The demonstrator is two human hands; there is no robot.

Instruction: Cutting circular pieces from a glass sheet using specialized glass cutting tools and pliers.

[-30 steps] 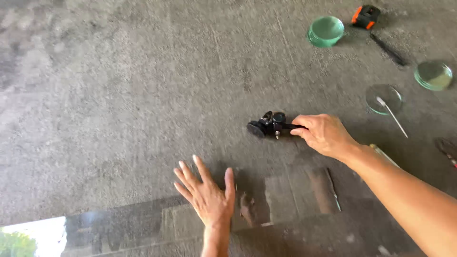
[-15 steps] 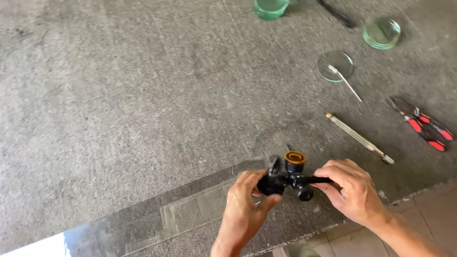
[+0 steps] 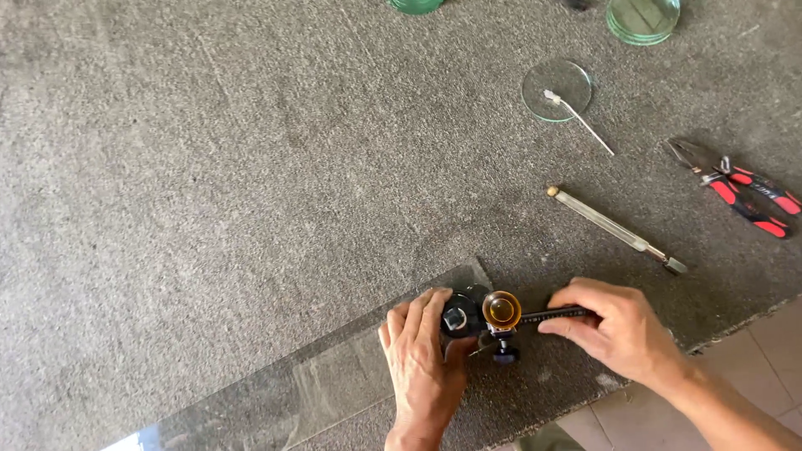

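item: circle glass cutter (image 3: 489, 317), black body with an amber-topped knob and a thin black graduated bar. location: near edge of a grey carpeted bench (image 3: 209, 167), standing on the right end of a long clear glass strip (image 3: 334, 384) that runs diagonally from lower left up to the tool.

orientation: the tool's long axis lies roughly left to right, bar pointing toward the right hand. it sits directly between the two hands, touching both; the left hand is nearer the round black base, the right hand nearer the bar's free end.

left hand (image 3: 422, 363): fingers curled over the black base, pressing it onto the glass, thumb alongside. right hand (image 3: 622, 334): fingers bunched, pinching the bar near its outer end.

surrounding items: slim pencil-type glass cutter (image 3: 614, 230) lying diagonally, apart to the upper right; red-handled pliers (image 3: 743, 188) at the far right; clear glass disc (image 3: 556, 89) with a small white-tipped stick (image 3: 581, 124) resting across it; stack of greenish glass discs (image 3: 642, 17) at the top edge.

not determinable: cutting wheel hidden beneath the head; base contact covered by the left fingers; top-edge discs and another green object (image 3: 415, 5) cut off; the strip's far left end runs out of view.
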